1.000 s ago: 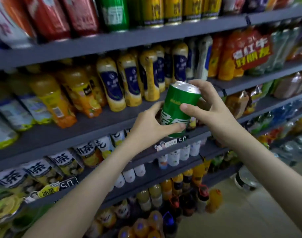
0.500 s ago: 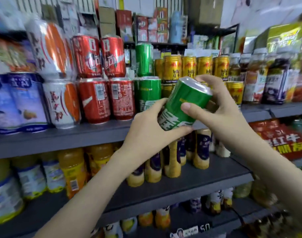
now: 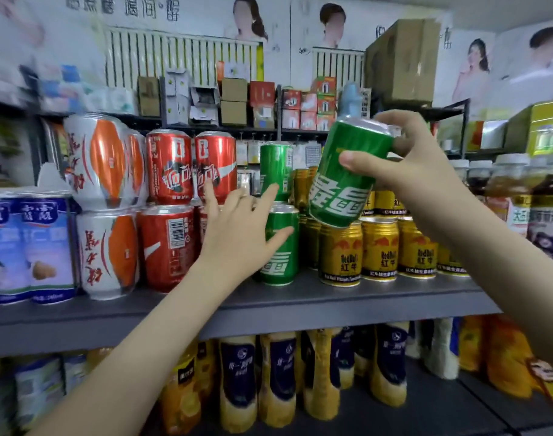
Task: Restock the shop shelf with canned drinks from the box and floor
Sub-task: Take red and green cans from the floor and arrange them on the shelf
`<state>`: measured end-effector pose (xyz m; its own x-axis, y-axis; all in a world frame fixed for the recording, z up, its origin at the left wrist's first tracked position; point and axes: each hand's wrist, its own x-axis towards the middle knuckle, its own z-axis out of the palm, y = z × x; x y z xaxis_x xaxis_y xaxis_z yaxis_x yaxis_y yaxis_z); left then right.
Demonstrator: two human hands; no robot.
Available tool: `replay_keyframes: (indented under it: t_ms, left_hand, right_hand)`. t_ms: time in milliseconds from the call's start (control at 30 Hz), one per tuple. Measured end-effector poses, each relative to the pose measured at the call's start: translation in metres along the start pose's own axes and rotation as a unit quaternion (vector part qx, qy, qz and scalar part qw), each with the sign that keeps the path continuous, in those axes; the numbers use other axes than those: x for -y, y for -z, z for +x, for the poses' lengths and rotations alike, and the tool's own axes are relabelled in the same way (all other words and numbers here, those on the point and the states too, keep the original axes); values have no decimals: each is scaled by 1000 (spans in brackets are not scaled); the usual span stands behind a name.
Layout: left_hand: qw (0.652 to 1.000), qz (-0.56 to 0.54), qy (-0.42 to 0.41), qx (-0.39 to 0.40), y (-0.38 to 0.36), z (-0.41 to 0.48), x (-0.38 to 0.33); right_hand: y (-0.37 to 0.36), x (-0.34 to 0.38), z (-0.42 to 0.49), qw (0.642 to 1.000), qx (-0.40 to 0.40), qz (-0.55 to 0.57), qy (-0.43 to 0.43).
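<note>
My right hand [image 3: 416, 165] grips a green can [image 3: 344, 177] with white lettering, tilted, in the air in front of the top shelf. My left hand [image 3: 240, 228] holds nothing, its fingers spread, and reaches to a green can [image 3: 281, 250] standing on the grey shelf [image 3: 300, 297]. A second green can [image 3: 276, 171] is stacked on that one. The held can hangs just right of this green stack and above the gold cans [image 3: 379, 250].
Red cans [image 3: 171, 247] stand stacked two high left of the green stack, then orange-and-white cans [image 3: 108, 250] and blue cans [image 3: 26, 247]. Bottles [image 3: 520, 196] fill the shelf's right end. Yellow bottles [image 3: 237, 388] stand on the shelf below. Boxes line the wall behind.
My left hand has let go of the green can and moved left toward the green can on the shelf. My right hand lifted the can higher. The view tilted upward.
</note>
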<state>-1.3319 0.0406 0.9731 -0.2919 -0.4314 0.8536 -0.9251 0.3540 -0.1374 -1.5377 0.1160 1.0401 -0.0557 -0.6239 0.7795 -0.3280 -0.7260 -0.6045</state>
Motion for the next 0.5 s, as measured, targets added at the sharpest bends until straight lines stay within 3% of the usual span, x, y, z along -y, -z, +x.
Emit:
replay_keyframes:
  t_ms: [500]
  left_hand:
    - [998,26,-38,-35,-14,11,-3]
  right_hand:
    - [-6,-23,41,998,54,15,19]
